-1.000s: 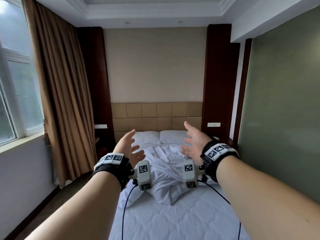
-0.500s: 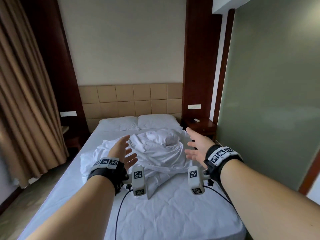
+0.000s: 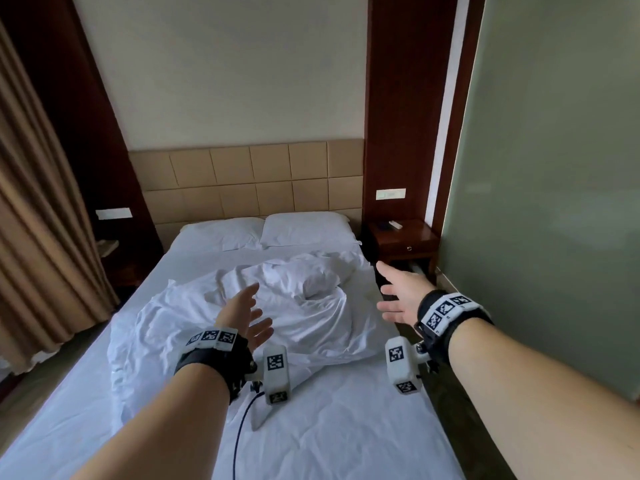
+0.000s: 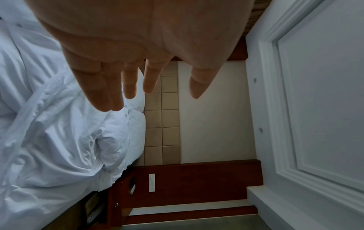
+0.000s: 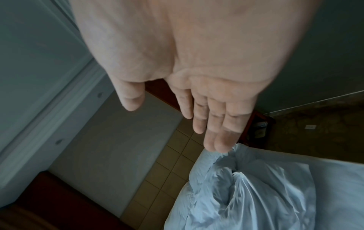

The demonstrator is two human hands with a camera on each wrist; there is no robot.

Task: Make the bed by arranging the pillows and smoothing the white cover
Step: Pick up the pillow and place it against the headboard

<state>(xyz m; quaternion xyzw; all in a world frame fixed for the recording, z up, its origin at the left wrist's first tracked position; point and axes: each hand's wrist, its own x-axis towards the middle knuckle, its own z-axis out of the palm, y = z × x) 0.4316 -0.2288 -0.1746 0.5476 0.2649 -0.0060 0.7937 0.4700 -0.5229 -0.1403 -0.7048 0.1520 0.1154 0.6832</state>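
Both arms reach out over the bed [image 3: 346, 427]. Left hand [image 3: 244, 315] spread, fingers straight, holding nothing, above the crumpled white cover [image 3: 304, 317]. Right hand [image 3: 403, 294] spread too, empty, over the bed's right edge just beside the cover. Cover bunched mid-bed in a heap. Further back, two pillows [image 3: 304, 227] side by side against the tan headboard [image 3: 249, 181]; nightstand [image 3: 403, 237] to the right.

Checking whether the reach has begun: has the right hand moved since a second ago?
Yes. The right hand has gone rightward, off the crumpled white cover, towards the dark wooden nightstand.
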